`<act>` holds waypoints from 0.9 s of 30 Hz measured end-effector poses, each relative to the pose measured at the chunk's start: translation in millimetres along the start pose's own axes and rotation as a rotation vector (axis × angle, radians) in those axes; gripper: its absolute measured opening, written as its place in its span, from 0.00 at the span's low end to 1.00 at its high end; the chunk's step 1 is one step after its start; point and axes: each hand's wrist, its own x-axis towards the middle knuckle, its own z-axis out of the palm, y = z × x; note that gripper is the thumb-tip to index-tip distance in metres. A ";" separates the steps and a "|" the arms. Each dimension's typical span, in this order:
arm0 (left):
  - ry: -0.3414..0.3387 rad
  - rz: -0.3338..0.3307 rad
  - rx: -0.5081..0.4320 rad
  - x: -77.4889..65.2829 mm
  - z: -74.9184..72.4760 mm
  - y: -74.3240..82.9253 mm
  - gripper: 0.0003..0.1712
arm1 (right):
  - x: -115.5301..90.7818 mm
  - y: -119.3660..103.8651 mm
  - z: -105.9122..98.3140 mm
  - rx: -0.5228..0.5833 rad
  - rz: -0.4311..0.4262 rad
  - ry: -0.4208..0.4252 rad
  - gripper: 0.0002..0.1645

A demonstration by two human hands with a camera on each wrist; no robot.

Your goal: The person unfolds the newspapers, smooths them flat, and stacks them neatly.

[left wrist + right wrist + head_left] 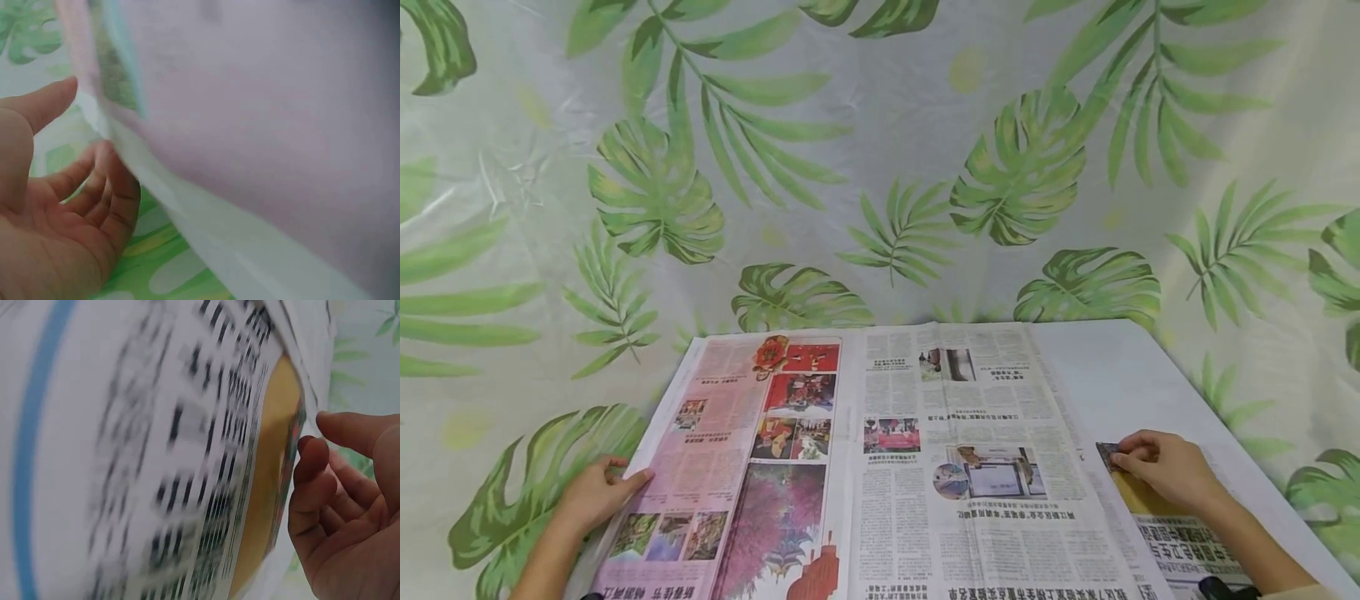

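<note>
A wide newspaper (895,492) lies spread over a white sheet, its print upside down from here and its left page pink. My left hand (597,495) is at its left edge, thumb along the margin. In the left wrist view, the thumb (53,103) and bent fingers (119,187) meet the paper's edge, which lifts in a curve. At the right, my right hand (1172,471) pinches the edge of a newspaper page with a yellow block (1138,493). The right wrist view shows that page bowed up, thumb and forefinger close together at its edge.
A white sheet (1101,375) shows beyond the newspaper's right side. The cloth (895,167) with green leaves covers the surface and rises behind it. Small black objects (1217,588) show by the right forearm at the bottom edge.
</note>
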 end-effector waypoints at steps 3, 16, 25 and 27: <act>0.057 0.068 -0.007 -5.1 -1.1 0.8 0.47 | -3.4 8.1 -6.0 -0.071 -0.028 0.035 0.23; 0.234 0.390 -0.013 1.3 21.3 41.1 0.29 | -10.2 33.6 -8.2 -0.145 -0.057 0.070 0.29; 0.213 0.506 0.037 5.3 38.5 53.7 0.27 | -23.3 50.9 -20.3 -0.192 0.015 0.063 0.37; 0.224 0.518 0.044 5.1 38.8 55.2 0.26 | -28.1 56.7 -24.5 -0.204 0.061 0.048 0.41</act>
